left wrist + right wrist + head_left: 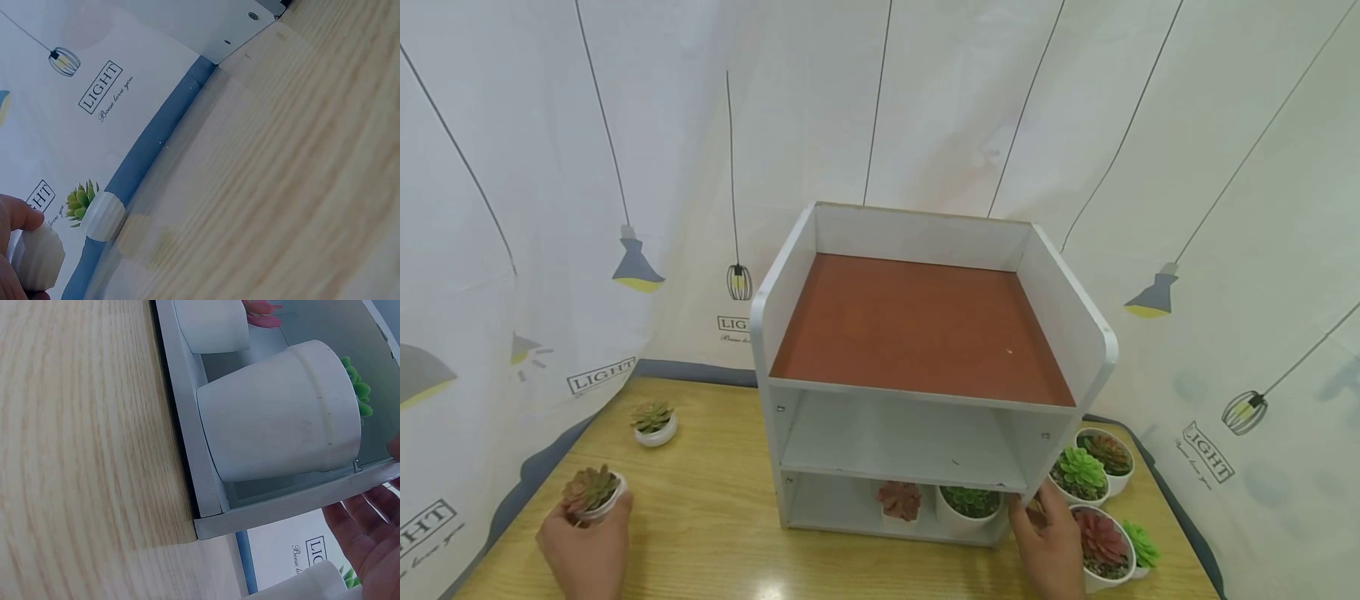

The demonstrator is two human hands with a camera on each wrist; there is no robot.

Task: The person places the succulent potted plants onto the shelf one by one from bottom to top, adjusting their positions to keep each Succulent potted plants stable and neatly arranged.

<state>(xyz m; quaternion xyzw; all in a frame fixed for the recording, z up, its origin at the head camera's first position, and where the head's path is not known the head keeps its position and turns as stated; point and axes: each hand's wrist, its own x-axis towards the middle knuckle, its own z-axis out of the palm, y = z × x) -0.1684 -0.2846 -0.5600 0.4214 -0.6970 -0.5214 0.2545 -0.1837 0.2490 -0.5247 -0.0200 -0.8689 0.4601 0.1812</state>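
At the left of the head view, my left hand (586,546) pinches a small white pot with a reddish-green succulent (593,492). That pot's ribbed side shows at the left edge of the left wrist view. Behind it on the table stands a similar potted succulent (653,423). My right hand (1048,533) grips the lower right side panel of a white shelf (898,429) with a red-brown top board. In the right wrist view the fingers (356,531) lie outside the panel. On the bottom shelf sit a red succulent (899,502) and a larger green potted plant (970,507).
Right of the shelf, several potted succulents crowd together, among them a bright green one (1081,475), a dark red one (1101,540) and a brownish one (1108,457). A cloth printed with lamps (925,108) hangs behind the wooden table (707,492).
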